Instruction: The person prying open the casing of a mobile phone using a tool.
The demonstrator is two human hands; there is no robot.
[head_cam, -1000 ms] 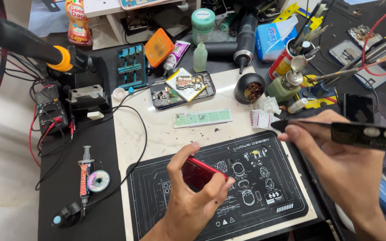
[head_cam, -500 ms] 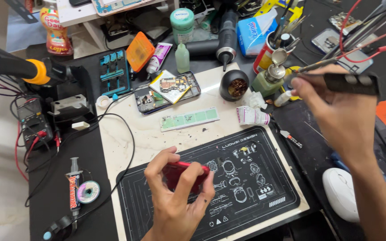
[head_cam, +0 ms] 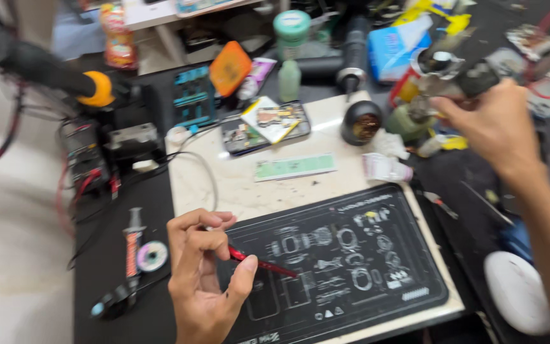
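Up and away goes the right hand [head_cam: 498, 124]: a second ago it held a dark handled tool low over the desk [head_cam: 268, 191], and now it reaches among the cluttered bottles and tools at the back, its grip closed around something dark, though blur hides exactly what. Meanwhile the left hand [head_cam: 202, 274] has turned the small red device [head_cam: 259, 262] edge-on, so it shows as a thin red sliver pinched between thumb and fingers, held just over the black printed work mat [head_cam: 377, 255]. That suggests a tool is being parked or swapped.
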